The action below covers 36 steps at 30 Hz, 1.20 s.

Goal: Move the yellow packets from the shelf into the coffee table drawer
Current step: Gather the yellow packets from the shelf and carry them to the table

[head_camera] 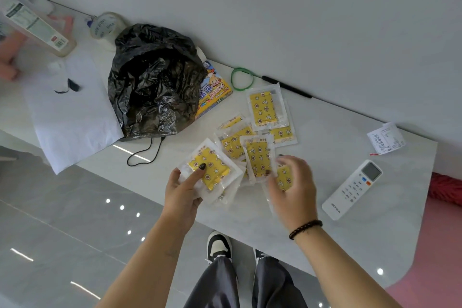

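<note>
Gathering step from what I see: my left hand [183, 189] pinches a small stack of yellow packets [212, 170] at the shelf [350, 245] edge, long axis toward the black bag [152, 80]. Right hand [291, 182] grips another. Next I'd scoop the loose ones, then find the drawer.

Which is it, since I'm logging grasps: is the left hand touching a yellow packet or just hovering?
Touching. The head view shows the left hand holding a yellow packet, thumb pressed on its face.
</note>
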Tool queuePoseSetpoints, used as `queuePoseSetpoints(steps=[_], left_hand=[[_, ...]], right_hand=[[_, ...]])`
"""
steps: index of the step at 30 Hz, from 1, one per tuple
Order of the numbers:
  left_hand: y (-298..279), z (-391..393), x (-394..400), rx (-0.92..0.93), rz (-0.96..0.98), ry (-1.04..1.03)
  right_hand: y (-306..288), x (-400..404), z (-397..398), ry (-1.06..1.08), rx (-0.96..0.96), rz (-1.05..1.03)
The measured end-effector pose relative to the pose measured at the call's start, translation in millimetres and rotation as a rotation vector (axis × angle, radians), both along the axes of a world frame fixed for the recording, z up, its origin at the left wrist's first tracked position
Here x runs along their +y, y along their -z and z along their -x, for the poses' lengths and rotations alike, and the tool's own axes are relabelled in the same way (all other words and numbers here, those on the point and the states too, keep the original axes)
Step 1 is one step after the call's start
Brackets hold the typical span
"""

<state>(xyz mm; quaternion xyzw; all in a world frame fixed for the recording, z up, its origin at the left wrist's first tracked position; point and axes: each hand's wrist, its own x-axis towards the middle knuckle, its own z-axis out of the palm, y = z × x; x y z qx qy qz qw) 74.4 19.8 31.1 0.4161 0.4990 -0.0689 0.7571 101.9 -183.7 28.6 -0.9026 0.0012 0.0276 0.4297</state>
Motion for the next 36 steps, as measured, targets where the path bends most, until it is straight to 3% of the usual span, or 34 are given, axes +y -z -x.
queuePoseSetpoints(steps=[2, 5, 19, 22, 30, 33, 36], left_hand=[[2, -2, 6, -0.006, -0.014, -0.030], [3, -3, 12, -0.016, -0.036, -0.017], [6, 1, 17, -0.027, -0.038, 0.023], [5, 0, 19, -0.042, -0.041, 0.057], [-19, 7, 18, -0.085, -0.073, 0.191], [-40, 11, 12, -0.113, -0.067, 0.232], [-74, 14, 1, -0.164, -0.026, 0.257]], right_hand=[[10, -14, -6, 0.244, 0.233, 0.103], [23, -23, -6, 0.277, 0.552, 0.261], [46, -23, 0, 0.256, 0.726, 0.427], [40, -31, -4, 0.245, 0.808, 0.228], [-26, -31, -1, 0.381, 0.706, -0.302], [-57, -18, -3, 0.352, 0.764, -0.552], [-94, -6, -8, 0.253, 0.824, -0.660]])
